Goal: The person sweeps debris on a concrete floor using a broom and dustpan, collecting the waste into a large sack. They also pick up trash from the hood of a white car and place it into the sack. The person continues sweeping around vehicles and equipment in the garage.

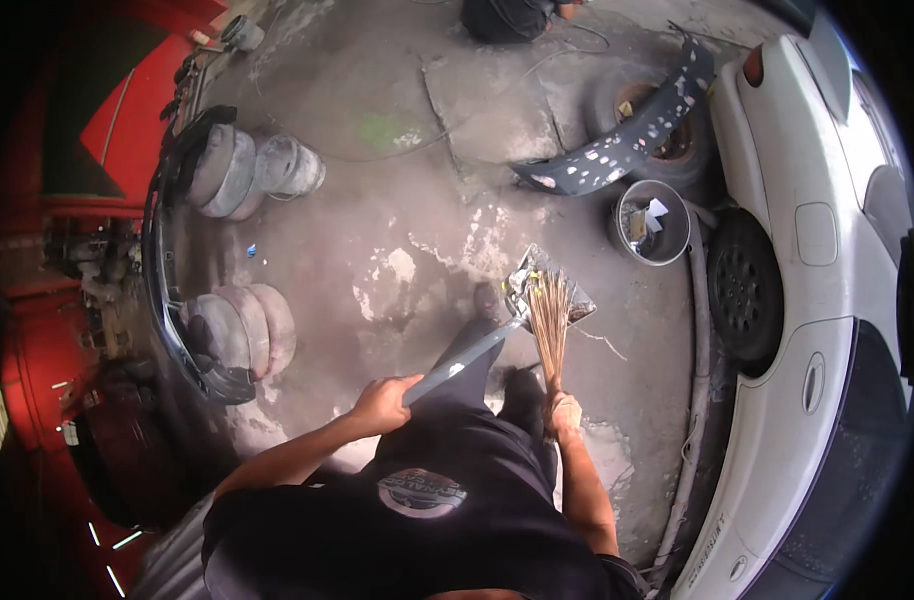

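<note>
My left hand (382, 405) is closed round the end of the long grey handle of a dustpan (580, 303), which reaches away to the right over my feet. Bits of debris lie in the pan. In my right hand (564, 415) is a broom of thin brown sticks (549, 335), gripped at its bound end. The broom's far tips rest over the pan and cover part of it. A metal bucket (651, 223) with scraps of paper and rubbish in it stands ahead to the right.
A white car (817, 300) runs along the right, with a pipe (695, 370) beside it. A speckled dark bumper piece (617, 150) leans on a tyre (617, 100). Leftward, another bumper (157, 240) rests against stacked round containers (239, 330). A person (507, 18) is low at the far edge.
</note>
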Available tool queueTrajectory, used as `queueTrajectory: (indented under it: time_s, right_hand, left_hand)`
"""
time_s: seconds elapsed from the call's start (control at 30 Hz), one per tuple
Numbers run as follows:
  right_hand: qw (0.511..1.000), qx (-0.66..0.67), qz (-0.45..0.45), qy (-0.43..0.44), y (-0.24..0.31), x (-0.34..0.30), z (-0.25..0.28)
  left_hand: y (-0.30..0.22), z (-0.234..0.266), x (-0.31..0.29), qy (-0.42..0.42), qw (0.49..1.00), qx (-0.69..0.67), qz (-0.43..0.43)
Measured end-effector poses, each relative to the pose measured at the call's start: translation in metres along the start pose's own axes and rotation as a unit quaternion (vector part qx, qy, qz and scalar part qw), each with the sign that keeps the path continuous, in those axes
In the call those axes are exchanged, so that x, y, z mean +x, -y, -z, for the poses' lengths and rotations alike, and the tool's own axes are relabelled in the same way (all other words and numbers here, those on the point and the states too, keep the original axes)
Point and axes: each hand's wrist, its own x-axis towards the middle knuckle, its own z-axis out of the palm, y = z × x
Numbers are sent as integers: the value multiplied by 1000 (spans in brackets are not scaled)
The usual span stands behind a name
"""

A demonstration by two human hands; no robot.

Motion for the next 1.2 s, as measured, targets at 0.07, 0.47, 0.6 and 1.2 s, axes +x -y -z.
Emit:
queueTrajectory:
  time_s: [0.07, 0.47, 0.6, 1.2]
  right_hand:
    - [1000, -15, 26, 0, 34, 25, 23]
    - [967, -185, 161, 70, 314, 281, 231]
    - [951, -192, 237, 55, 373, 367, 230]
    - [926, -234, 276, 108, 724, 748, 362]
  left_hand:
    - [-6, 32, -12, -13, 999, -18, 43]
    - [40, 294, 88, -121, 969, -186, 107]
    - [79, 341, 113, -208, 956, -171, 113]
    - [165, 683, 365, -313, 903, -226, 188]
